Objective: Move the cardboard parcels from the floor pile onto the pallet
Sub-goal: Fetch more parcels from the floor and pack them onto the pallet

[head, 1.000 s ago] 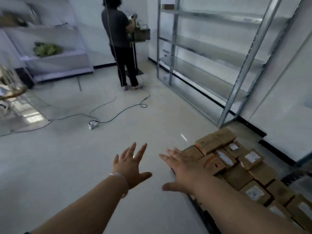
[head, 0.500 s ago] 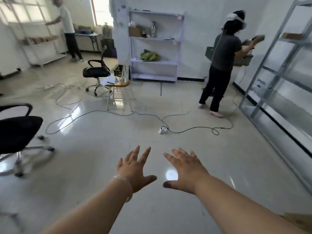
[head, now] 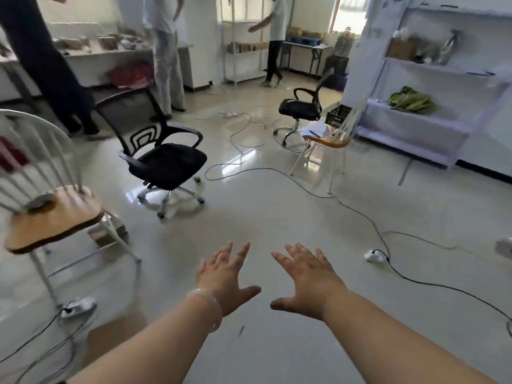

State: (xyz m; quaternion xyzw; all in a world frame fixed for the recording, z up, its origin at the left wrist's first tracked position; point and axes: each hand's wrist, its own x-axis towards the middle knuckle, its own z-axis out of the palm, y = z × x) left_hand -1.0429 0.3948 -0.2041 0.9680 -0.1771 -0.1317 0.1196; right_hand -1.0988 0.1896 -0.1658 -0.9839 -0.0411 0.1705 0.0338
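Nothing is gripped by the bare left hand (head: pixel 225 278) or the bare right hand (head: pixel 308 284), both spread open, while a blurred brown box (head: pixel 99 236), possibly a cardboard parcel, is seen beneath the white spindle-backed wooden-seated chair (head: pixel 52 218), to the right of which both hands are held.

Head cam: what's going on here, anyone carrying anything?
Nobody is carrying a parcel at this moment. The person's left hand and right hand are both stretched out in front, fingers spread and empty, above the floor. No pallet or parcel pile is in view. A brown box-like shape sits under the wooden chair at left, too blurred to identify. Ahead are a black office chair and a cable lying across the floor. Other people stand farther back.
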